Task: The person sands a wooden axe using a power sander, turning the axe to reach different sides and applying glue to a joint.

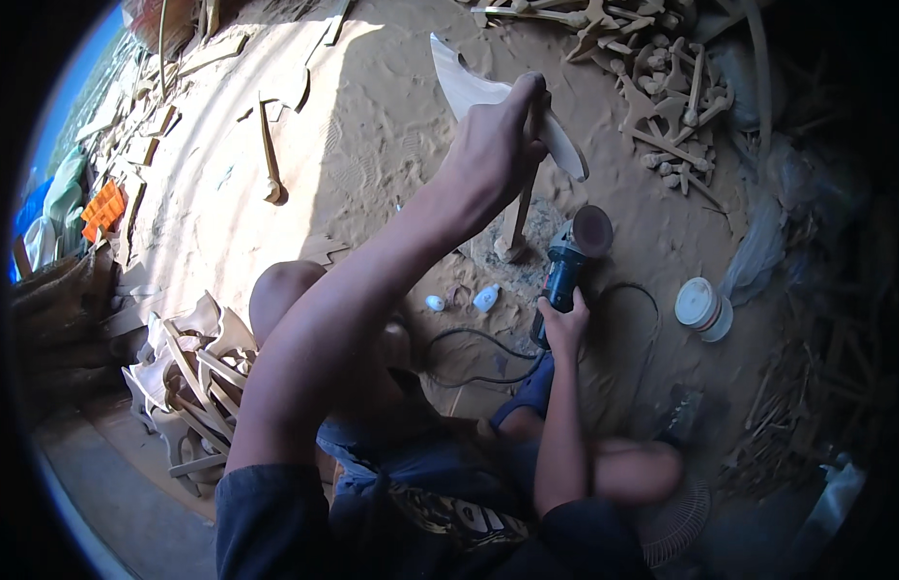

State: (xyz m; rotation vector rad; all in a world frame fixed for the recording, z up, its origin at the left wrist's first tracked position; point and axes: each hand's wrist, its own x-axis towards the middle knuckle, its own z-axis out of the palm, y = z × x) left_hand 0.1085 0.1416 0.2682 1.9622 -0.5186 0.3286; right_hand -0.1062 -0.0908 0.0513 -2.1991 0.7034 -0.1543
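My left hand is raised at the far middle, fingers wrapped round a pale curved wooden piece. The piece has a pointed tip at its upper left and a rounded end at its lower right. Below the fist, a narrow wooden stem runs down toward the sand; my hand hides whether it joins the curved piece. My right hand grips the dark body of an angle grinder, which points away from me. Its round brownish disc sits apart from the wood. I cannot tell whether it spins.
A black cable loops over the sandy ground near two small white bottles. Right of the grinder stands a white tub. Cut wooden parts are heaped at left and far right. Clear plastic sheeting lies at right.
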